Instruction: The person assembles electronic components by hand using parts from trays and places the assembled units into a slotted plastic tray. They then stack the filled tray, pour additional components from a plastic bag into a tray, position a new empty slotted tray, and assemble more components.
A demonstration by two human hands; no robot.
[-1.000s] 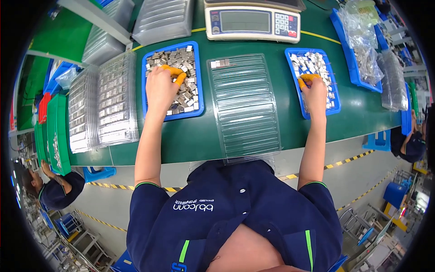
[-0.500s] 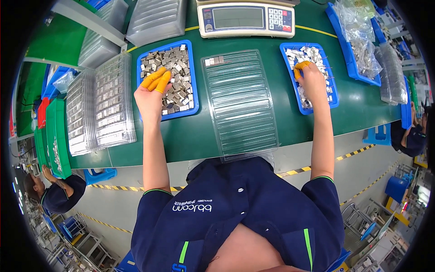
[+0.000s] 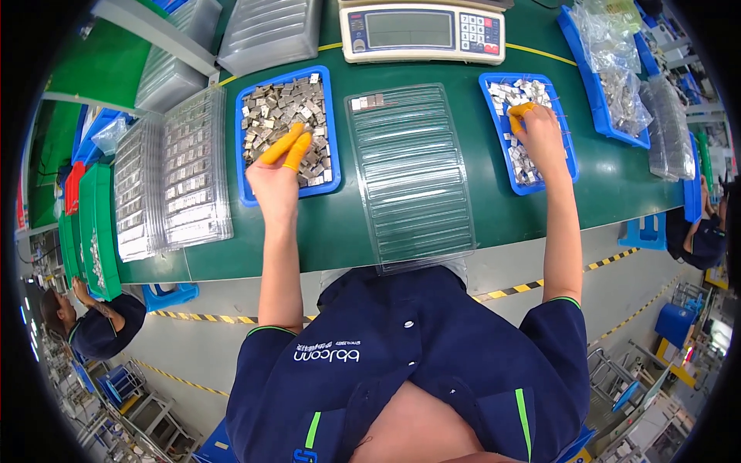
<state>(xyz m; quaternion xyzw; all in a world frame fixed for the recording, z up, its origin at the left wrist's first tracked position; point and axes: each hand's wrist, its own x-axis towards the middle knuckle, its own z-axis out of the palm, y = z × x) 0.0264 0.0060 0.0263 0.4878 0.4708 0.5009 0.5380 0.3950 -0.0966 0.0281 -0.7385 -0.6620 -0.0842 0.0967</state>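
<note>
My left hand (image 3: 276, 181), with yellow finger covers, is over the left blue tray (image 3: 336, 154). Its fingers are stretched out, tips slightly apart, above a heap of small metal-shelled connectors (image 3: 266, 119); nothing shows between them. My right hand (image 3: 543, 139) reaches into the right blue tray (image 3: 573, 166), among small white connector pieces (image 3: 523, 166). Its yellow-covered fingers are curled together; whatever they may hold is hidden. Between the trays lies a clear plastic blister tray (image 3: 413, 177) with long slots. A few connectors (image 3: 367, 102) sit in its top slot at the left.
A digital scale (image 3: 421, 35) stands at the far side. Filled blister trays (image 3: 193, 166) lie on the left, near green bins (image 3: 96, 231). Stacked clear trays (image 3: 270, 35) stand behind. A blue bin with bagged parts (image 3: 617, 92) is at right. Other people work on both sides.
My left hand has moved right and slightly nearer within its tray, fingers now pointing up to the right. My right hand has shifted slightly right, its fingers still curled among the white pieces.
</note>
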